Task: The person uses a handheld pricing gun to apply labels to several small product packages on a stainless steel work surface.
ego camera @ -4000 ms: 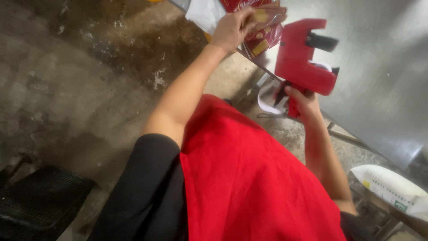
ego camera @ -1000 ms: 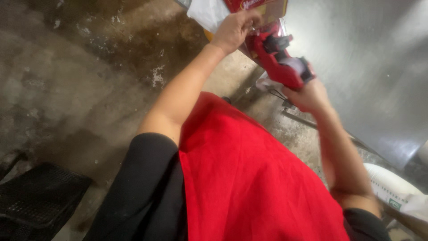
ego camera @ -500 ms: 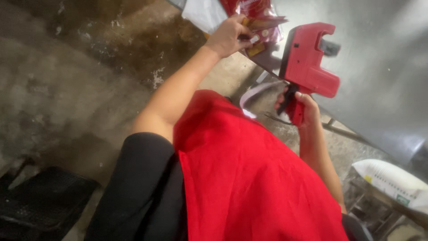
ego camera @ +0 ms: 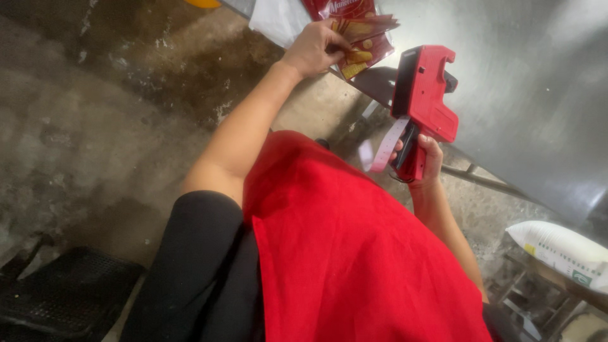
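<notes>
My left hand (ego camera: 315, 47) grips the edge of a stack of red and yellow snack packets (ego camera: 354, 38) lying on the edge of a steel table (ego camera: 519, 82). My right hand (ego camera: 421, 158) holds the handle of a red price-label gun (ego camera: 423, 107), raised clear of the packets, its head pointing up. A strip of white label tape (ego camera: 385, 147) hangs from the gun. A red apron (ego camera: 354, 253) covers my lap.
A white plastic bag (ego camera: 275, 19) lies on the table beside the packets. A black crate (ego camera: 63, 297) sits on the stained concrete floor at lower left. A white sack (ego camera: 560, 247) rests on a low rack at lower right, under the table.
The label gun was pressed against the packets a second ago. My right hand has since pulled it back and to the right, away from them. My left hand stays on the packets.
</notes>
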